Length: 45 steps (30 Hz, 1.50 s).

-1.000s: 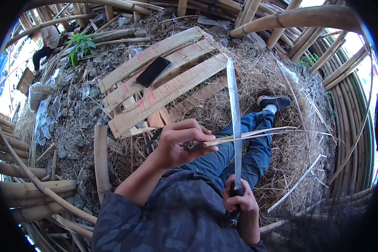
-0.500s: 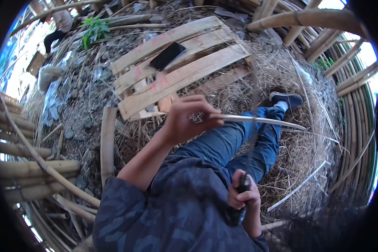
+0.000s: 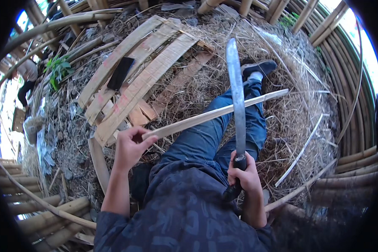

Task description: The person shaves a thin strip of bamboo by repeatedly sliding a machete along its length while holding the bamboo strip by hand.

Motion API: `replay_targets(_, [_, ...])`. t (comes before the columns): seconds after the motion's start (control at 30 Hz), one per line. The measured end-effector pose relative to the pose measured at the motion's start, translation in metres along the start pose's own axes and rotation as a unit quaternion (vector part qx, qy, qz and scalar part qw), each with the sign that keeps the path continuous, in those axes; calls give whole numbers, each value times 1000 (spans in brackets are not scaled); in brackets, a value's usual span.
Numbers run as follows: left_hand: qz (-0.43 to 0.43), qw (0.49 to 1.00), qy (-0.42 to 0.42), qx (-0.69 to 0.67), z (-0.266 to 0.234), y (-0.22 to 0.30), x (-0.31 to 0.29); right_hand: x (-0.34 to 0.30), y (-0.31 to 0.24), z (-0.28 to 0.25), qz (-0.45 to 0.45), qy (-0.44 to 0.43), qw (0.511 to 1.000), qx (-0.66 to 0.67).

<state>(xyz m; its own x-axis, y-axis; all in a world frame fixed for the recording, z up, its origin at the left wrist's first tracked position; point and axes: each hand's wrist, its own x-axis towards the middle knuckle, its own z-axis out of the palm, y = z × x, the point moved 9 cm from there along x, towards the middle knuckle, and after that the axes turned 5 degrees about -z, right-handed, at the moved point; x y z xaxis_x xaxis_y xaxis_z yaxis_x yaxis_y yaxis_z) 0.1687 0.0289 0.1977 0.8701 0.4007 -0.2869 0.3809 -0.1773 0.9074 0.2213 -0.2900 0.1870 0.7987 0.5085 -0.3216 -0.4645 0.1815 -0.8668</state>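
Observation:
My left hand pinches the near end of a pale, flat bamboo strip between thumb and fingers. The strip slants across my jeans-clad legs, rising to the right. In my right hand, fingers wrapped round its black handle, is a machete with its long grey blade pointing away from me. The blade passes in front of the strip; I cannot tell whether they touch. Left of my legs, a slatted wooden pallet lies on the ground with a dark phone on it.
Dry straw covers the ground around my legs, with a loose pale strip at right. A split bamboo piece lies beside my left arm. Bamboo poles wall the right side. Rubble, a green plant and another person are far left.
My left hand has moved left and nearer, now at the strip's end. The machete, blurred before, is now sharply seen across the strip. The view has turned, shifting the pallet left.

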Motion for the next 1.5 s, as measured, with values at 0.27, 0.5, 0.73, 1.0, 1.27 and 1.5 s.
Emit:
replay_targets(0.27, [-201,934,-275,110,49,-132,-3,18,46,-47,46,104,987,-112])
replay_targets(0.5, [-233,785,-509,266,109,-159,17,17,65,-72,49,131,972,-187])
replay_targets(0.73, [-356,734,-573,78,147,-147,15,17,54,-81,-13,148,937,-316])
replay_targets(1.0, [-522,709,-467,-84,145,-77,-31,22,35,-45,-149,107,893,-410])
replay_targets(1.27, [-480,739,-470,-42,158,-40,-54,21,20,-9,-237,32,831,-502])
replay_targets(1.5, [-71,876,-421,224,170,-5,-39,14,22,-21,-184,48,793,-579])
